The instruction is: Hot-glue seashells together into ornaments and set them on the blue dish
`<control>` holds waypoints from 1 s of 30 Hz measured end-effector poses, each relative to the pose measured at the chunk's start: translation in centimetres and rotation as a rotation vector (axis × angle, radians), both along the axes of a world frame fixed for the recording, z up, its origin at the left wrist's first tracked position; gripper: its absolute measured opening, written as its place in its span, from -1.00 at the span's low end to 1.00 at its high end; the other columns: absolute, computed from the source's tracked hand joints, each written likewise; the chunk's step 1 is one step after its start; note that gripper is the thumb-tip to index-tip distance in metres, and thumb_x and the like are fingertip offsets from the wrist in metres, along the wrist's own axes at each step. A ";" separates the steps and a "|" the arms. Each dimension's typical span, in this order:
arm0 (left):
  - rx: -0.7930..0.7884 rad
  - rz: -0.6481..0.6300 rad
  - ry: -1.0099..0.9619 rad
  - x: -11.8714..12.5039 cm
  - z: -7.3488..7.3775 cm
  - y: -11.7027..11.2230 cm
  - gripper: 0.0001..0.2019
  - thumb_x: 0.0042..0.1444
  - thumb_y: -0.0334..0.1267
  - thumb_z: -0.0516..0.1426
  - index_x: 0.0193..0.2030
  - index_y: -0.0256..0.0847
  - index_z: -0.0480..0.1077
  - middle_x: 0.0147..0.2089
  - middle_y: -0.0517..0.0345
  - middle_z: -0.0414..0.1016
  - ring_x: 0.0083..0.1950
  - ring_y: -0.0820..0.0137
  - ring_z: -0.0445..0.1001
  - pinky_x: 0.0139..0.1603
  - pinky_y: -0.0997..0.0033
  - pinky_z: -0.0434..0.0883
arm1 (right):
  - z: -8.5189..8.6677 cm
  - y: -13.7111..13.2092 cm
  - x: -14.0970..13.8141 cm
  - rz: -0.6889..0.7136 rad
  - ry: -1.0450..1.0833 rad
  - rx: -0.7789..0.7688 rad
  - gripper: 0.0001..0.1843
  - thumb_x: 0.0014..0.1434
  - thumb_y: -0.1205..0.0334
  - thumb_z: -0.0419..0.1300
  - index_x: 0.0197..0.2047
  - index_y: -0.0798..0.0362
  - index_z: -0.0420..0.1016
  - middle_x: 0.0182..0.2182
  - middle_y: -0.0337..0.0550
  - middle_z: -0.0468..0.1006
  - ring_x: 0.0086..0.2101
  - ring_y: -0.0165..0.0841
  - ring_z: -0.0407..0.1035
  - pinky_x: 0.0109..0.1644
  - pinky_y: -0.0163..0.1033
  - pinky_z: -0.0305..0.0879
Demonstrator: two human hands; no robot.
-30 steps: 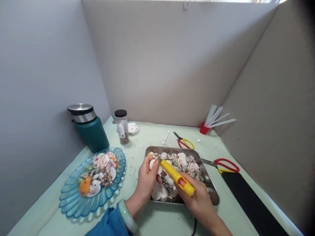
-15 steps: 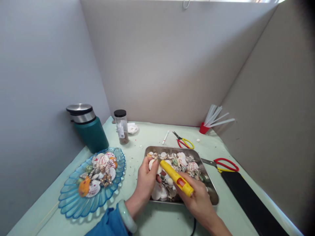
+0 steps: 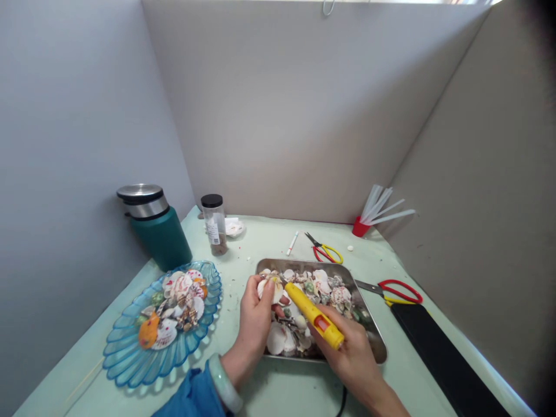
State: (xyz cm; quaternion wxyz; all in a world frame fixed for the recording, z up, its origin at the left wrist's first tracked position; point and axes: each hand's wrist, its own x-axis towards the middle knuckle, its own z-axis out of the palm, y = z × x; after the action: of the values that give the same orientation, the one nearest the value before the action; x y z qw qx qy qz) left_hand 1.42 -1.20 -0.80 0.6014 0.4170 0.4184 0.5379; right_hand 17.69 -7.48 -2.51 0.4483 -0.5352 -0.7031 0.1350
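Pinched in my left hand (image 3: pixel 252 321) is a white scallop shell (image 3: pixel 270 291), thumb across its face. My right hand (image 3: pixel 350 350) is closed around a yellow hot glue gun (image 3: pixel 306 307), whose tip points up and left toward that shell. Whether the nozzle touches the shell I cannot tell. Both hands are over a metal tray (image 3: pixel 379 340) filled with small shells (image 3: pixel 276 338) of several shapes. The glue gun's trigger side is hidden by my fingers. A black cord (image 3: pixel 343 399) shows below my right hand.
On the left are a blue glass dish (image 3: pixel 125 362) of shells and a green bottle (image 3: pixel 163 237). Behind stand a clear jar (image 3: pixel 214 226) and a red cup (image 3: pixel 360 227) of glue sticks. Scissors (image 3: pixel 328 252), larger scissors (image 3: pixel 399 291) and a black slab (image 3: pixel 443 353) lie around the tray.
My left hand has shifted slightly left and turned, so more of the scallop shell's face shows. The glue gun has moved a little right, and its tip sits farther from my left thumb.
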 end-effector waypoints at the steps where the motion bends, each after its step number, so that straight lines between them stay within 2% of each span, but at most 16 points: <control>1: -0.003 -0.002 0.007 0.0 0.0 0.0 -0.75 0.12 -0.06 0.09 -0.22 -0.13 0.15 -0.53 0.34 0.39 -0.65 0.50 0.36 -0.73 0.60 0.27 | 0.0 0.0 0.0 -0.002 0.000 0.008 -0.77 0.17 0.26 0.14 -0.08 0.02 0.42 -0.29 -0.20 0.58 -0.38 -0.35 0.46 -0.31 -0.36 0.33; 9: 0.004 -0.008 0.018 0.0 0.3 0.0 -0.70 0.03 -0.04 0.16 -0.24 -0.16 0.19 -0.42 0.28 0.42 -0.63 0.53 0.37 -0.67 0.57 0.32 | 0.3 0.0 -0.1 0.015 0.019 -0.022 -0.78 0.19 0.23 0.12 -0.08 0.01 0.42 -0.34 -0.23 0.56 -0.42 -0.38 0.44 -0.36 -0.38 0.32; 16: 0.039 -0.080 0.077 0.1 -0.5 0.2 -0.75 0.10 -0.07 0.11 -0.24 -0.17 0.20 -0.50 0.32 0.37 -0.62 0.53 0.34 -0.69 0.62 0.28 | 0.6 -0.1 -0.2 0.046 0.025 -0.010 -0.79 0.21 0.23 0.10 -0.08 0.02 0.43 -0.29 -0.16 0.58 -0.36 -0.34 0.47 -0.30 -0.36 0.35; 24: 0.053 -0.102 0.088 0.2 -0.5 0.3 -0.76 0.09 -0.09 0.12 -0.24 -0.18 0.22 -0.37 0.26 0.39 -0.55 0.51 0.40 -0.68 0.61 0.30 | 0.5 -0.1 -0.2 0.035 0.027 -0.038 -0.78 0.21 0.21 0.10 -0.09 0.04 0.43 -0.31 -0.13 0.58 -0.38 -0.31 0.47 -0.32 -0.34 0.37; 30: 0.048 -0.080 0.102 0.2 -0.6 0.3 -0.78 0.11 -0.09 0.10 -0.25 -0.18 0.22 -0.41 0.30 0.37 -0.60 0.56 0.33 -0.69 0.62 0.28 | 0.6 -0.1 -0.1 0.051 0.001 -0.015 -0.78 0.21 0.23 0.09 -0.08 0.03 0.44 -0.24 -0.11 0.59 -0.29 -0.29 0.50 -0.26 -0.32 0.38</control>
State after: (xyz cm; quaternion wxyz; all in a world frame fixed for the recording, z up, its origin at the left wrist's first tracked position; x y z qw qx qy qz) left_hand 1.57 -0.92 -1.41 0.5901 0.4747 0.4186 0.5012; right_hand 17.62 -7.59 -1.91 0.4407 -0.5204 -0.7154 0.1521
